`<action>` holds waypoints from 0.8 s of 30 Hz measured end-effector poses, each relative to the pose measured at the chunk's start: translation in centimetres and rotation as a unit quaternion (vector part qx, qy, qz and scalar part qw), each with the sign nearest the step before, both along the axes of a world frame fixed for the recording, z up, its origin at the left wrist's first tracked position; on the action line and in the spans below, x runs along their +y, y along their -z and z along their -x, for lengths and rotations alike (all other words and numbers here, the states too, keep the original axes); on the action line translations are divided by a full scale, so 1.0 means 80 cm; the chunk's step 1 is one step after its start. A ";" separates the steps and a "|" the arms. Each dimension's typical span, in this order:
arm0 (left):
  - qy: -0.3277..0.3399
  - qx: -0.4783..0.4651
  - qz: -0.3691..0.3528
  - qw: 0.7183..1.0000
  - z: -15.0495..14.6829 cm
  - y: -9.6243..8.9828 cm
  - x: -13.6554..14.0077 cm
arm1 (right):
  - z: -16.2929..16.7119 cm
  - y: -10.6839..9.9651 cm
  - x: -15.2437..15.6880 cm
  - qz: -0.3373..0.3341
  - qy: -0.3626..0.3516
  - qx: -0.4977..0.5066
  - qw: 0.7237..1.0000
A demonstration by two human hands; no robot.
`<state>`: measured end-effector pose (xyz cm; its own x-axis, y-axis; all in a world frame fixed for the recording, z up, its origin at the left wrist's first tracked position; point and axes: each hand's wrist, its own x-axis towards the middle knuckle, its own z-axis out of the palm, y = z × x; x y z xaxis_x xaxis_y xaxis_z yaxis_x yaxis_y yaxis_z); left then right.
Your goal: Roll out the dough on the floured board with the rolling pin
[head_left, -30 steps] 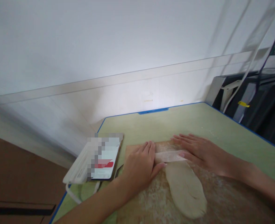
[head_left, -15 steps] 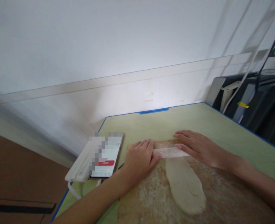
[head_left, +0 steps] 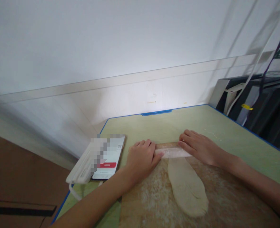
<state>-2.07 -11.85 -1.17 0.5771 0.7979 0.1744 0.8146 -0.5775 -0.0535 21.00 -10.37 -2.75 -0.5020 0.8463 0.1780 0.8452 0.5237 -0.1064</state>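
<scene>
A pale, flour-dusted rolling pin (head_left: 170, 153) lies across the far end of a flattened oval of dough (head_left: 188, 188). Around its left end my left hand (head_left: 142, 158) is closed, thumb along the near side. My right hand (head_left: 198, 146) has its fingers curled over the right end, hiding that tip. Beneath the pin, the dough narrows at the far side and stretches towards me in a long tongue. It rests on a floured wooden board (head_left: 151, 199).
Left of the board lie a phone (head_left: 106, 172) with a lit screen and a white device (head_left: 80, 171) with a cable. The green table (head_left: 182, 122) has a blue edge and meets a white wall (head_left: 130, 47). Dark panels (head_left: 273, 104) and hanging cords stand at the right.
The rolling pin and both hands have shifted slightly away from me. My right hand's fingers, straighter before, are now curled over the pin's end.
</scene>
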 end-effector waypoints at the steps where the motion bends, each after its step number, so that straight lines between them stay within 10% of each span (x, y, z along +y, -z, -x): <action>1: -0.001 0.002 0.000 1.000 0.000 0.000 0.001 | 0.000 0.000 0.002 -0.001 0.001 0.005 1.000; 24: 0.020 0.016 0.017 1.000 0.000 0.003 -0.029 | 0.009 -0.009 -0.017 -0.010 0.004 0.017 1.000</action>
